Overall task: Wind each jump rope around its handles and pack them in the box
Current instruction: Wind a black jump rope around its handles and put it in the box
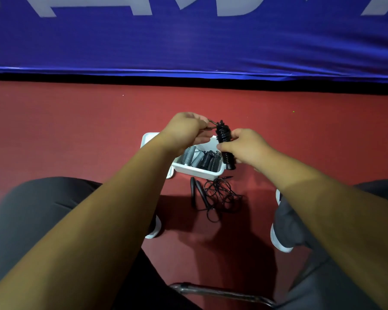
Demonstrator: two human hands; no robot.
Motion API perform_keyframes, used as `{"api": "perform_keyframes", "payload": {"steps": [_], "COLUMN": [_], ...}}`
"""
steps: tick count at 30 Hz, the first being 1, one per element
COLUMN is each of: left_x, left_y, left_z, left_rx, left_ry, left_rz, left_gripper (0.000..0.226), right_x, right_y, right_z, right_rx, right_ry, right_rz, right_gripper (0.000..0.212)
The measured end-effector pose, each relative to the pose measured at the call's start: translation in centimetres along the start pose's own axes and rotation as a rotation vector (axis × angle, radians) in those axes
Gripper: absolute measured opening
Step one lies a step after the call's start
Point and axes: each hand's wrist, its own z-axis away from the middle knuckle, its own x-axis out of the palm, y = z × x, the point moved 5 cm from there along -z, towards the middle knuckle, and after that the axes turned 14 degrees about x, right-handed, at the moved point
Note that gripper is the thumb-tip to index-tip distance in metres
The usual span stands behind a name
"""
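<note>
My right hand (244,145) grips a black jump rope bundle (225,139), its cord wound in tight coils around the upright handles. My left hand (186,130) pinches the loose end loop of that cord at the bundle's top left. Both hands hover above a white box (197,172) on the red floor. Inside the box lie several wound ropes, grey ones (192,156) at left and black ones (211,161) at right. An unwound black jump rope (213,195) lies tangled on the floor just in front of the box, its two handles side by side.
I sit on a chair with a metal frame bar (211,289) between my knees. My white shoes (155,229) stand either side of the loose rope. A blue banner (188,45) runs along the far edge of the red floor.
</note>
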Motion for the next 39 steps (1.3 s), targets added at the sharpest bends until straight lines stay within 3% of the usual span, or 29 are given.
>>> {"api": "perform_keyframes", "payload": {"steps": [4, 8, 14, 17, 22, 30, 34, 39], "left_x": [-0.6, -1.2, -0.9, -1.2, -1.7, -0.7, -0.6, -1.1], "left_y": [-1.4, -4.7, -11.3, -14.8, -19.3, -24.1, -26.0, -26.3], "left_z": [-1.6, -4.1, -7.6, -9.8, -12.4, -14.5, -14.1, -14.0], "left_rx": [-0.076, -0.184, -0.285, -0.266, -0.218, -0.201, -0.266, -0.281], "left_ry": [-0.03, -0.089, -0.212, -0.209, -0.164, -0.201, -0.225, -0.207], "left_rz": [-0.022, -0.151, -0.228, -0.327, -0.454, -0.61, -0.646, -0.635], "left_gripper": [0.013, 0.022, 0.026, 0.042, 0.036, 0.037, 0.02, 0.037], "right_x": [0.3, 1.9, 6.5, 8.4, 10.9, 13.3, 13.2, 13.0], "right_y": [-0.9, -0.3, 2.5, 3.8, 5.4, 8.9, 9.3, 9.0], "right_z": [-2.0, -6.5, -13.6, -16.5, -20.7, -23.3, -23.2, -22.5], "right_rx": [0.079, 0.175, 0.341, 0.416, 0.491, 0.612, 0.656, 0.608], "right_ry": [-0.081, -0.035, -0.192, -0.233, -0.218, -0.21, -0.171, -0.214], "right_rz": [-0.189, -0.303, -0.448, -0.446, -0.389, -0.411, -0.346, -0.301], "right_gripper": [0.012, 0.019, 0.019, 0.016, 0.006, 0.051, 0.043, 0.031]}}
